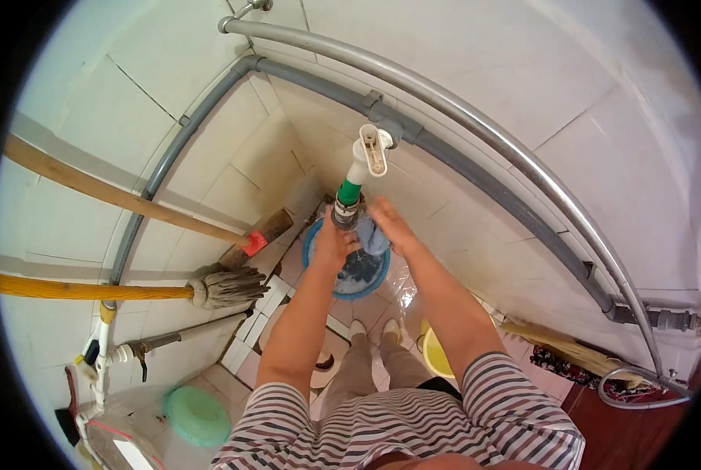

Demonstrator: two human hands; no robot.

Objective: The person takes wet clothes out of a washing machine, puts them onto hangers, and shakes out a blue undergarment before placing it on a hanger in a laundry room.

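Observation:
A wet grey-blue cloth (372, 236) is bunched up below the tap (358, 168), which is white with a green band and a metal lower end. My left hand (336, 244) grips the cloth from the left, its upper part partly hidden behind the tap's end. From the right, my right hand (392, 225) holds the same cloth, with fingers bent against it. Directly under both hands stands a blue basin (358, 294) holding dark, foamy water.
A mop (229, 288) and a wooden-handled tool (123, 200) lean in from the left. Grey pipes (476, 180) and a curved metal rail (444, 86) run along the walls. On the floor are a yellow bucket (438, 356), a green basin (197, 415) and a squat toilet (331, 345).

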